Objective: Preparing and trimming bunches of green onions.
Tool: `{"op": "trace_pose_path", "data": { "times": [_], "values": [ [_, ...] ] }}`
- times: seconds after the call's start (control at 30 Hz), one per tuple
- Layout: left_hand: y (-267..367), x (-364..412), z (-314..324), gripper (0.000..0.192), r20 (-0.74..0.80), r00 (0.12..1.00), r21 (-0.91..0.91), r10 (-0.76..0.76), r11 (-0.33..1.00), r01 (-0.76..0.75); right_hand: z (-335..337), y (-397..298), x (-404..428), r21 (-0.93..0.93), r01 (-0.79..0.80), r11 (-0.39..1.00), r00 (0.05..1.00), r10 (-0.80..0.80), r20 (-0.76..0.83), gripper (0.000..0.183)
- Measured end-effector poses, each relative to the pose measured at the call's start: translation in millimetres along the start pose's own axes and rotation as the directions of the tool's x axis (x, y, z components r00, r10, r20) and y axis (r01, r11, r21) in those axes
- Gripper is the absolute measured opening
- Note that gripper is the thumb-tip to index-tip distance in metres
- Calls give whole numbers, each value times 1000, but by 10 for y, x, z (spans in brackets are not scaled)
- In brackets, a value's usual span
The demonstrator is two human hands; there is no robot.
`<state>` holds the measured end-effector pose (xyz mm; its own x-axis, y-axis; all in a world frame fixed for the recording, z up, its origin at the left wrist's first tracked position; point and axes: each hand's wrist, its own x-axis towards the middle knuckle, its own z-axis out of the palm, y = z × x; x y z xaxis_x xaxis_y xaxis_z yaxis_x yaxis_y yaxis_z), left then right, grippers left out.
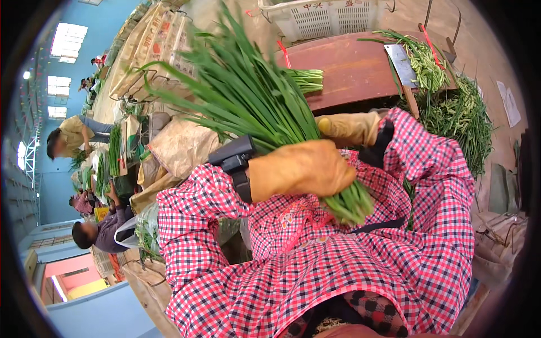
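Observation:
A large bunch of garlic chives [270, 101] slants across the front of my body, its leaves fanning out to the upper left and its pale cut stems at the lower right. My left hand [300, 169], in an orange-tan glove, is closed around the bunch near the stem end. Beside the leaves is my right hand [351, 126], gloved alike, its thumb next to the bunch. Its other fingers are hidden, so its hold cannot be told. Ahead, on a reddish-brown wooden board [351, 59], lies another bunch of stems [306, 80].
A cleaver [401, 65] lies at the board's right, its wooden handle jutting over the near edge. Beside it are trimmed stem pieces [431, 74] and a heap of cuttings [458, 122]. A white plastic crate [325, 19] stands beyond. People work at left, near sacks [186, 143].

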<state>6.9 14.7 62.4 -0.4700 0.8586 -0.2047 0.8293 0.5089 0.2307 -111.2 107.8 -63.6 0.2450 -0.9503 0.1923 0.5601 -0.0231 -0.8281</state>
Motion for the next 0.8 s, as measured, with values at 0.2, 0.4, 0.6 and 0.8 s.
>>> {"op": "trace_pose_path", "data": {
  "times": [0.2, 0.4, 0.6, 0.8],
  "values": [
    [343, 144, 315, 18, -204, 968, -35, 148, 987, -158, 553, 196, 102, 575, -19, 818, 998, 52, -41, 77],
    [310, 148, 329, 18, -171, 972, 8, 160, 987, -161, 597, 50, 196, 405, 29, 914, 970, 73, -233, 65],
    [398, 109, 243, 25, -278, 960, 210, -19, 974, 81, 494, -207, 38, 320, 91, 943, 881, 74, -468, 61],
    [85, -155, -81, 58, -606, 676, -353, -420, 903, 244, 54, -652, -284, 75, 227, 971, 729, -119, -674, 31]
  ]
}}
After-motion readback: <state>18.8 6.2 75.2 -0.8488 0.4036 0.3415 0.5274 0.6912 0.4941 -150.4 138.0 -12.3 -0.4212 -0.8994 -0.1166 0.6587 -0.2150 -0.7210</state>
